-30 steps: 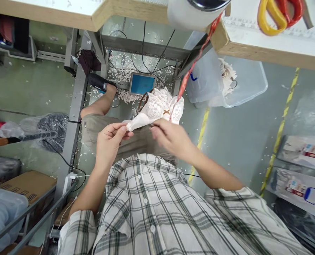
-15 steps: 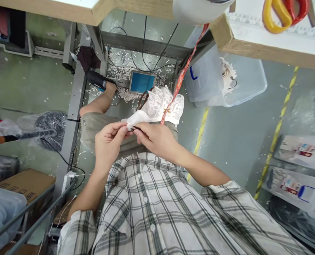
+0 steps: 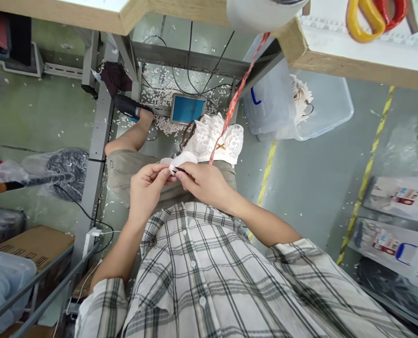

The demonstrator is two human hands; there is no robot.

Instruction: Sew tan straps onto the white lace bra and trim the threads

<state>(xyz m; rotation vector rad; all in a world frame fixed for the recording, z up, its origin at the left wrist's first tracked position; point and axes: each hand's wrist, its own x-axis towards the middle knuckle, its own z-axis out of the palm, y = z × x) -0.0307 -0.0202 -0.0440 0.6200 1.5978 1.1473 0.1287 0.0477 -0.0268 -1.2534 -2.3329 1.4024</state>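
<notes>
A white lace bra [image 3: 206, 140] with a small brown bow and brown straps lies across my lap. My left hand [image 3: 148, 184] pinches the end of its band between thumb and fingers. Close against that end, my right hand [image 3: 206, 184] is closed on a small dark pointed tool [image 3: 179, 169], whose tip reaches the pinched fabric. Most of the tool is hidden in the palm. A twisted red and white cord [image 3: 231, 108] runs from the table edge down over the bra to my right hand.
Above my lap is a wooden table edge [image 3: 364, 70] with yellow- and red-handled scissors [image 3: 364, 21] and a white container [image 3: 263, 16]. A clear plastic bin [image 3: 327, 110] holding pale fabric stands on the right. A blue-topped pedal [image 3: 188, 109] sits amid white scraps.
My right hand has moved left from beside the bra to my left hand, bringing the dark tool's tip to the band end. The red cord swung left with it. My left hand kept its pinch.
</notes>
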